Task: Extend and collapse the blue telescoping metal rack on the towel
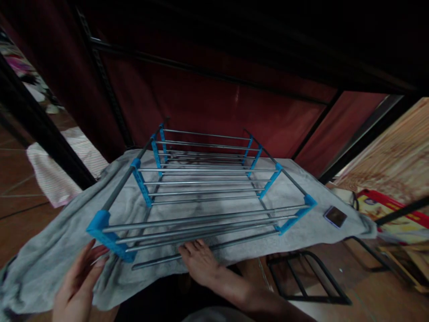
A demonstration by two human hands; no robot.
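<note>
A rack of grey metal tubes (208, 182) with blue plastic connectors (142, 188) lies on a grey cloth. My right hand (200, 263) is closed over the lowest front tube (157, 260), about mid-length. That tube's left end is loose, a little apart from the front left connector (106, 235); its right end reaches toward the front right connector (296, 215). Beside the front left connector is my left hand (78, 281), thumb and fingers apart. Whether its fingertips touch the connector, I cannot tell.
The grey cloth (295, 179) covers the work surface. A phone (335, 217) lies on it at the right. Black metal frame posts (43, 120) and a dark red curtain (214, 103) enclose the back. A black metal frame piece (310, 277) and a red-yellow box (392, 212) are at the lower right.
</note>
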